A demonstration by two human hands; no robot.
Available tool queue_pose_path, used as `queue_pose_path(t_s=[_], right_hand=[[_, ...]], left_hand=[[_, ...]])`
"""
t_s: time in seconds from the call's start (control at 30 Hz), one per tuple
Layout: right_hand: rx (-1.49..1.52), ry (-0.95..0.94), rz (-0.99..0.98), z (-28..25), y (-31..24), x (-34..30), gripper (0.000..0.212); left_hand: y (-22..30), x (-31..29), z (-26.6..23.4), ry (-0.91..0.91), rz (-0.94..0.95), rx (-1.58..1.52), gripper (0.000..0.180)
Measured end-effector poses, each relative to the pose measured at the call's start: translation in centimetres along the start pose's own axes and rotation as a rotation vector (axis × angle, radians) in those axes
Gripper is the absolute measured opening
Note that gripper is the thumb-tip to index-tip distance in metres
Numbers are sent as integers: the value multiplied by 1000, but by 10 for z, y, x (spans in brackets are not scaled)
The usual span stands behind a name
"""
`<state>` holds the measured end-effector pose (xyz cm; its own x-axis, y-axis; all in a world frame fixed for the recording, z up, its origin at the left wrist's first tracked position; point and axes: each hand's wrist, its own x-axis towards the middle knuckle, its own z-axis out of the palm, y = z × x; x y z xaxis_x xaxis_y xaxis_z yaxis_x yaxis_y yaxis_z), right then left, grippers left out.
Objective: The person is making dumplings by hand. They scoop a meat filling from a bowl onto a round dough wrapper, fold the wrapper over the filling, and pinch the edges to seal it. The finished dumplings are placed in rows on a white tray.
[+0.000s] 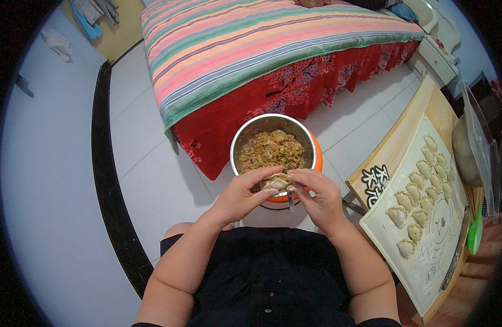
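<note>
Between my two hands, over the near rim of a steel bowl [236,147], is a dumpling [276,183] with its pale wrapper partly folded round some filling. My left hand [236,195] pinches its left side with thumb and fingers. On the right side, the fingers of my right hand [323,199] press its edge. A short, shiny metal piece [291,202], perhaps a spoon handle, shows just below the right fingers; I cannot tell whether they touch it. Brown minced filling [273,148] lies in the bowl.
To the right, a wooden table [365,182] carries a white mat [387,229] with several shaped dumplings [417,180]. A rolling pin [457,253] and a green spoon [475,233] lie by its right edge. A bed with a striped cover [234,52] stands ahead; a wall [49,180] is at left.
</note>
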<state>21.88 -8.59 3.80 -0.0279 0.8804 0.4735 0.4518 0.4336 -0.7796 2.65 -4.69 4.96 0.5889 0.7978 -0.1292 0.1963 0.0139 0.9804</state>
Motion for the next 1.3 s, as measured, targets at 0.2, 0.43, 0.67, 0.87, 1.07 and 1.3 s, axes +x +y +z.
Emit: queue_pose_path(t_s=[0.2, 0.43, 0.67, 0.87, 1.07, 1.3], right_hand=[[17, -113, 59, -3, 0, 0, 16], [-28, -59, 7, -3, -2, 0, 16], [-10, -67, 104, -3, -2, -5, 21], [12, -35, 168, 1, 4, -9, 28], [107, -169, 251, -6, 8, -3, 22], [45, -196, 218, -5, 2, -2, 12]], left_hand=[[-1, -1, 3, 20, 64, 0, 42], [-4, -2, 2, 9, 29, 10, 32], [-7, -1, 3, -10, 42, -1, 29], [-5, 0, 0, 36, 82, 95, 28], [-2, -2, 3, -3, 91, 143, 26], [-7, 0, 1, -19, 174, 202, 27]])
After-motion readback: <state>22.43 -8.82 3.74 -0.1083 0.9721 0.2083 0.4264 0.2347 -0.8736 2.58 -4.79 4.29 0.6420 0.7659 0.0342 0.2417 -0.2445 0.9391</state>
